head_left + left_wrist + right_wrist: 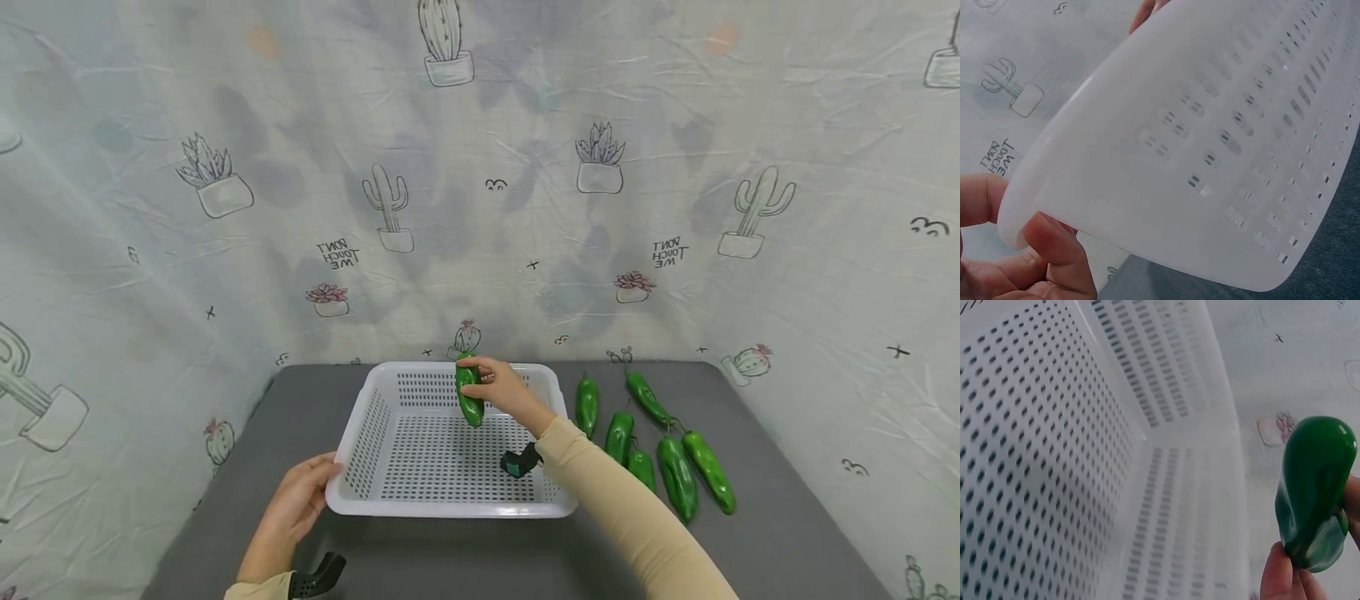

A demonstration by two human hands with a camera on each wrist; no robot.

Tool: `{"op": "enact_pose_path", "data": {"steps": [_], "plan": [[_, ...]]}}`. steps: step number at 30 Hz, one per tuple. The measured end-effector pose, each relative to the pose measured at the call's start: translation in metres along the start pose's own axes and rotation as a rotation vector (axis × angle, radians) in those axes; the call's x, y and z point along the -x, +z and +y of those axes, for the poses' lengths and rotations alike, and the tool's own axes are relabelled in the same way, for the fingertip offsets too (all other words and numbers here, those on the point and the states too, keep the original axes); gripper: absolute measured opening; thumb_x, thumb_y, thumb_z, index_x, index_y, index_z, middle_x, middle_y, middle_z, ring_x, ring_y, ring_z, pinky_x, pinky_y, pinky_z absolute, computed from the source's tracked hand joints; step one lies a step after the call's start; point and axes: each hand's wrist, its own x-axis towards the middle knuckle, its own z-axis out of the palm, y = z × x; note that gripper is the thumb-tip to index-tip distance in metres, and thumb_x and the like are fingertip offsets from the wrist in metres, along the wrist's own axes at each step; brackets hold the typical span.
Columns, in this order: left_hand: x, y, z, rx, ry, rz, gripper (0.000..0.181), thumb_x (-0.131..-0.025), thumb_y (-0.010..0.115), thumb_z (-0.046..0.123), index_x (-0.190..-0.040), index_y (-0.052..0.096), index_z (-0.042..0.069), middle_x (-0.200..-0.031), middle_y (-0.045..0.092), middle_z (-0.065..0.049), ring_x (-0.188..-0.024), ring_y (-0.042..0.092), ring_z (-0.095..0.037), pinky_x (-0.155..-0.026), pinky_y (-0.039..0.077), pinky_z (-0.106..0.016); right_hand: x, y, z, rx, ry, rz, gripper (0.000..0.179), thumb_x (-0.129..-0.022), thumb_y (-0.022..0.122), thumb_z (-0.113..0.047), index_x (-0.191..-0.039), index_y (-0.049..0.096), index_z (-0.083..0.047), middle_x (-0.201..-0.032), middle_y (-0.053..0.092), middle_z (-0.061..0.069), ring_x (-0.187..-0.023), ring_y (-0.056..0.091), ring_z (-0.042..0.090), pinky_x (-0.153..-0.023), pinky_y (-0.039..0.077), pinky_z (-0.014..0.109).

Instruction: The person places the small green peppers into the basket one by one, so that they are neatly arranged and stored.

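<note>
While L hand [295,502] grips bskt [450,509], R hand [507,390] pinches pepper [467,382]; bkgd [341,253] reads "DON'T TOUCH".

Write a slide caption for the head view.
Right hand holds a green pepper over a white basket gripped by the left hand.

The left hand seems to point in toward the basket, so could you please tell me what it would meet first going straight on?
Most likely the white basket: the left hand pinches its rim near the front left corner. Whether it would slide over the rim is unclear.
</note>
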Motion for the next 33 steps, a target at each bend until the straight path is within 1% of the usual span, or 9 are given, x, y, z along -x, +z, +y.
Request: {"op": "enact_pose_path", "data": {"steps": [5, 9, 15, 17, 20, 24, 27, 30, 33], "plan": [[0.000, 0.001, -0.002, 0.010, -0.003, 0.011, 0.053, -0.094, 0.049, 0.005, -0.139, 0.028, -0.014, -0.108, 0.062, -0.004, -0.094, 0.062, -0.009, -0.077, 0.052, -0.027, -0.010, 0.024, 0.004, -0.017, 0.031, -0.051, 0.044, -0.086, 0.070, -0.014, -0.128, 0.059, -0.020, -0.118, 0.056, 0.016, -0.099, 0.060, 0.025, -0.076, 0.054, 0.036], [0.000, 0.003, -0.007, 0.034, 0.002, 0.027, 0.052, -0.094, 0.049, 0.005, -0.138, 0.030, -0.015, -0.108, 0.063, -0.005, -0.095, 0.063, -0.011, -0.077, 0.052, -0.029, -0.015, 0.043, 0.007, 0.012, 0.045, -0.099, 0.043, -0.084, 0.070, -0.012, -0.126, 0.061, -0.017, -0.115, 0.059, 0.014, -0.097, 0.060, 0.023, -0.075, 0.053, 0.037], [0.001, 0.002, -0.012, 0.035, 0.010, 0.048, 0.050, -0.093, 0.049, 0.004, -0.136, 0.034, -0.016, -0.106, 0.065, -0.006, -0.094, 0.063, -0.014, -0.077, 0.052, -0.030, -0.023, 0.069, 0.014, -0.003, 0.083, -0.139, 0.042, -0.083, 0.071, -0.007, -0.123, 0.063, -0.013, -0.106, 0.065, 0.012, -0.088, 0.061, 0.019, -0.072, 0.053, 0.041], [0.001, 0.002, -0.011, 0.035, 0.017, 0.057, 0.049, -0.093, 0.049, 0.004, -0.135, 0.035, -0.016, -0.104, 0.065, -0.005, -0.093, 0.063, -0.014, -0.076, 0.052, -0.031, -0.026, 0.076, 0.016, -0.004, 0.092, -0.143, 0.042, -0.082, 0.072, -0.008, -0.123, 0.064, -0.013, -0.105, 0.065, 0.010, -0.086, 0.061, 0.017, -0.069, 0.053, 0.038], [0.000, 0.001, -0.010, 0.039, 0.029, 0.043, 0.049, -0.092, 0.049, 0.003, -0.135, 0.035, -0.017, -0.104, 0.066, -0.006, -0.094, 0.064, -0.015, -0.076, 0.052, -0.030, -0.030, 0.084, 0.016, 0.008, 0.101, -0.152, 0.040, -0.082, 0.072, -0.007, -0.121, 0.065, -0.013, -0.104, 0.065, 0.009, -0.083, 0.062, 0.016, -0.067, 0.053, 0.036], [0.000, 0.001, -0.009, 0.045, 0.033, 0.019, 0.052, -0.092, 0.049, 0.004, -0.136, 0.032, -0.017, -0.105, 0.065, -0.006, -0.095, 0.063, -0.013, -0.077, 0.052, -0.029, -0.030, 0.090, 0.017, 0.011, 0.116, -0.193, 0.039, -0.082, 0.071, -0.006, -0.120, 0.065, -0.013, -0.105, 0.064, 0.008, -0.084, 0.062, 0.019, -0.070, 0.053, 0.041], [0.000, 0.002, -0.009, 0.044, 0.031, 0.029, 0.053, -0.092, 0.050, 0.004, -0.137, 0.032, -0.017, -0.107, 0.064, -0.007, -0.095, 0.063, -0.013, -0.077, 0.052, -0.029, -0.031, 0.094, 0.017, 0.025, 0.117, -0.233, 0.040, -0.083, 0.070, -0.006, -0.122, 0.064, -0.012, -0.108, 0.062, 0.007, -0.086, 0.062, 0.019, -0.071, 0.053, 0.041], [0.000, 0.003, -0.009, 0.046, 0.036, 0.035, 0.053, -0.091, 0.050, 0.004, -0.136, 0.033, -0.017, -0.106, 0.065, -0.007, -0.094, 0.063, -0.013, -0.077, 0.052, -0.029, -0.033, 0.099, 0.018, 0.073, 0.121, -0.254, 0.039, -0.083, 0.071, -0.008, -0.121, 0.065, -0.012, -0.111, 0.061, 0.006, -0.087, 0.062, 0.018, -0.070, 0.054, 0.038], [0.000, 0.004, -0.009, 0.049, 0.039, 0.028, 0.053, -0.090, 0.050, 0.004, -0.136, 0.033, -0.018, -0.103, 0.066, -0.004, -0.093, 0.064, -0.012, -0.077, 0.053, -0.029, -0.036, 0.106, 0.019, 0.123, 0.147, -0.258, 0.038, -0.081, 0.072, -0.008, -0.118, 0.066, -0.014, -0.112, 0.061, 0.006, -0.087, 0.062, 0.018, -0.069, 0.054, 0.036]]}}
